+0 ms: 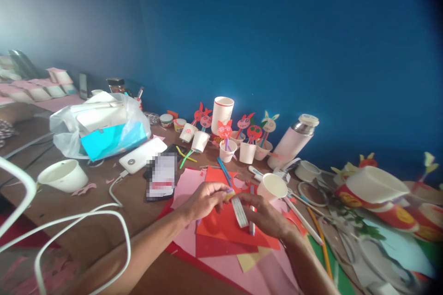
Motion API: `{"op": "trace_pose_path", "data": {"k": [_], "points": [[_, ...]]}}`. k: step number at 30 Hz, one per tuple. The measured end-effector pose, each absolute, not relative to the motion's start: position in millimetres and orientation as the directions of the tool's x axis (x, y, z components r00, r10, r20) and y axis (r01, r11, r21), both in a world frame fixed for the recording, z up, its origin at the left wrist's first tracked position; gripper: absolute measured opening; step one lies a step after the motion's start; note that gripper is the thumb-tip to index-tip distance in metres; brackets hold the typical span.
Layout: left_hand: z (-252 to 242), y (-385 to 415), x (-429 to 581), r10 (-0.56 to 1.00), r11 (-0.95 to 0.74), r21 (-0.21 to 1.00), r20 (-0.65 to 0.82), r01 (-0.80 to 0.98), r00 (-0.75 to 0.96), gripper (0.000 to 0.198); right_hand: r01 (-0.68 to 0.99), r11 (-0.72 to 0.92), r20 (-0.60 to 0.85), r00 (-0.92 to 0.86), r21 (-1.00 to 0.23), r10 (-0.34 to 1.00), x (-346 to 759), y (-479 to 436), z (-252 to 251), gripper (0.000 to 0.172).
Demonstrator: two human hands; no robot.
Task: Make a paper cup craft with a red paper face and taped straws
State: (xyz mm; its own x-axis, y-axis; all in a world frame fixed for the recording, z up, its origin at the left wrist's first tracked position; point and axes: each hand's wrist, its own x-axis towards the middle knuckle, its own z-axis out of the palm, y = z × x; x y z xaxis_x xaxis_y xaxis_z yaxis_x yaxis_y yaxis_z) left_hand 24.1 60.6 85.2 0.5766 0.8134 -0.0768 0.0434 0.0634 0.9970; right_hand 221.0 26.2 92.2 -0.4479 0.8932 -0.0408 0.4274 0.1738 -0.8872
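Note:
My left hand (206, 200) is closed in a pinch over the red paper. At its fingertips is a small yellow and purple piece (229, 193), too small to make out fully. My right hand (263, 214) reaches in from the right, its fingertips close to the left ones. A narrow white strip with printed lines (240, 213) hangs from its fingers. Below both hands, red sheets (221, 228) lie on pink paper (182, 189). A white marker (252, 226) rests on the red sheet, partly behind my right hand. Beside that hand stands a white paper cup (272, 187).
Small paper cups (247, 152) with red animal faces on straws stand near the blue wall. A pale thermos (290, 143) leans behind. Left are a phone (161, 177), a white power bank (143, 154), a looping white cable (83, 215) and a plastic bag (67, 129).

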Motion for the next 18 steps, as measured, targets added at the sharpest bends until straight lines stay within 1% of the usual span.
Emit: {"op": "trace_pose_path", "data": {"k": [7, 11, 15, 18], "points": [[78, 61, 27, 0.788, 0.236, 0.966, -0.124, -0.11, 0.603, 0.025, 0.431, 0.178, -0.024, -0.423, -0.884, 0.906, 220, 27, 92, 0.029], [74, 62, 26, 0.775, 0.289, 0.945, -0.138, -0.151, 0.617, 0.026, 0.483, 0.185, -0.024, -0.396, -0.856, 0.918, 219, 26, 90, 0.028], [74, 63, 26, 0.769, 0.306, 0.941, -0.154, -0.145, 0.62, 0.028, 0.534, 0.218, 0.023, -0.348, -0.817, 0.937, 214, 25, 89, 0.027], [74, 64, 25, 0.781, 0.249, 0.964, -0.142, -0.095, 0.608, 0.03, 0.552, 0.245, 0.051, -0.343, -0.797, 0.938, 211, 25, 89, 0.027]]}}
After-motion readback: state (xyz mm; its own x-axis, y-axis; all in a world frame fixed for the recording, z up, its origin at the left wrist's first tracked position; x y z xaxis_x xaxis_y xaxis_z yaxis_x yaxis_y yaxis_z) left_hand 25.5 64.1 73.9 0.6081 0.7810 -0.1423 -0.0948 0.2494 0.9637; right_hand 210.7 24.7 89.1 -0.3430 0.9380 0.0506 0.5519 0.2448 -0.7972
